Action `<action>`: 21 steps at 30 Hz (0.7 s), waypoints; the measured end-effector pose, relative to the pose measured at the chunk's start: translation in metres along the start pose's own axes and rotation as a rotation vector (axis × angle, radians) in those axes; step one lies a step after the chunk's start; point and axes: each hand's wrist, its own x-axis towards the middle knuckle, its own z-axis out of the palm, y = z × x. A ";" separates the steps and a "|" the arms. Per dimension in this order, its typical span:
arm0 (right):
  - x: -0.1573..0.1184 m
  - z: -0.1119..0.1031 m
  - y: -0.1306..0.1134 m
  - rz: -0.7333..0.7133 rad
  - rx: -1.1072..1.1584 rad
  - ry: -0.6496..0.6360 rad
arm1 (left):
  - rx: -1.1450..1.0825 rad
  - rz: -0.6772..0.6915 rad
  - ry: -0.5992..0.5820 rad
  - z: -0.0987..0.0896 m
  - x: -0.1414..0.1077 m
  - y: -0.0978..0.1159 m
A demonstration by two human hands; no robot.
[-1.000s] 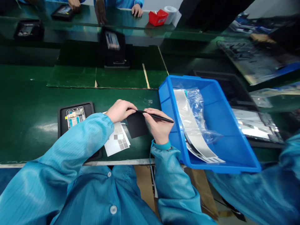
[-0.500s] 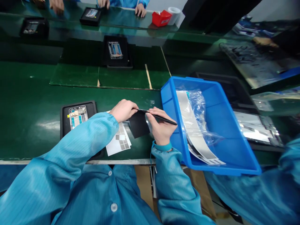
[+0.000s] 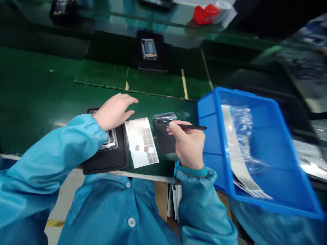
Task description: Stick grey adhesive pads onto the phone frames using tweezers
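My left hand [image 3: 114, 110] is above a black tray [image 3: 107, 164], its thumb and fingers apart with nothing between them. Beneath it, a phone frame [image 3: 111, 143] lies in the tray, partly hidden by the hand and sleeve. My right hand [image 3: 187, 143] pinches black tweezers [image 3: 192, 127], whose tip points left over a black sheet [image 3: 163, 139] with clear film at its top. Between the hands lie white sheets [image 3: 136, 131] bearing small grey squares.
A blue bin [image 3: 288, 160] with silvery strips [image 3: 236, 156] and clear plastic [image 3: 241, 129] stands at right. Farther back are another phone frame [image 3: 149, 49] on a black tray, a red box [image 3: 205, 14] and a white roll [image 3: 222, 10]. Another person's sleeve [image 3: 268, 221] shows at lower right.
My left hand has let go and moved left over the tray, its fingers now apart. My right hand still holds the tweezers. The view has shifted, and the sheets are now more visible.
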 end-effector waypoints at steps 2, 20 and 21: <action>-0.009 0.023 -0.003 0.034 -0.001 -0.094 | 0.018 -0.074 0.078 -0.011 -0.036 -0.029; -0.006 0.180 0.013 0.074 -0.195 -0.490 | -0.106 -0.063 0.396 0.045 -0.126 -0.089; -0.007 0.180 0.012 0.070 -0.210 -0.488 | -0.105 -0.065 0.393 0.045 -0.126 -0.089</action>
